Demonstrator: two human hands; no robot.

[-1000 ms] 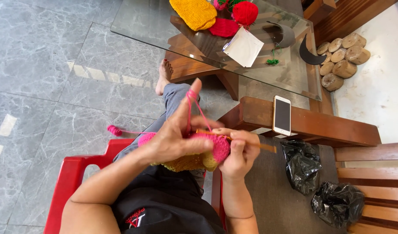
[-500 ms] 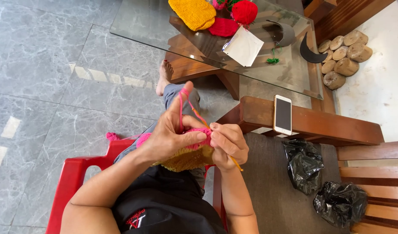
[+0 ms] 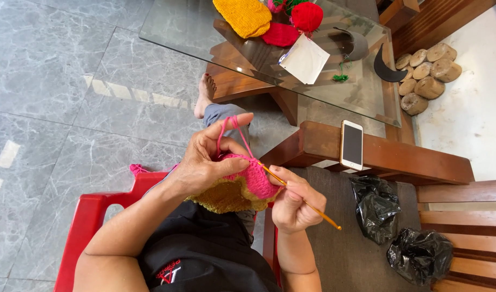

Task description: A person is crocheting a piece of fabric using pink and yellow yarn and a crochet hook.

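Note:
My left hand (image 3: 207,159) pinches the top edge of a crocheted piece (image 3: 242,186), pink above and mustard yellow below, over my lap. A strand of pink yarn (image 3: 226,130) loops over its raised index finger. My right hand (image 3: 294,203) grips an orange crochet hook (image 3: 307,205); the hook's tip is in the pink stitches and its handle sticks out to the lower right. The two hands sit close together, nearly touching.
I sit on a red plastic chair (image 3: 88,221). A glass-topped table (image 3: 194,30) ahead holds yellow and red crocheted pieces, a red yarn ball (image 3: 306,16) and white paper (image 3: 306,58). A phone (image 3: 352,144) lies on a wooden armrest. Black bags (image 3: 375,208) lie at right.
The hook's handle has swung out to the lower right and shows more. My left index finger has lowered a little with the yarn loop.

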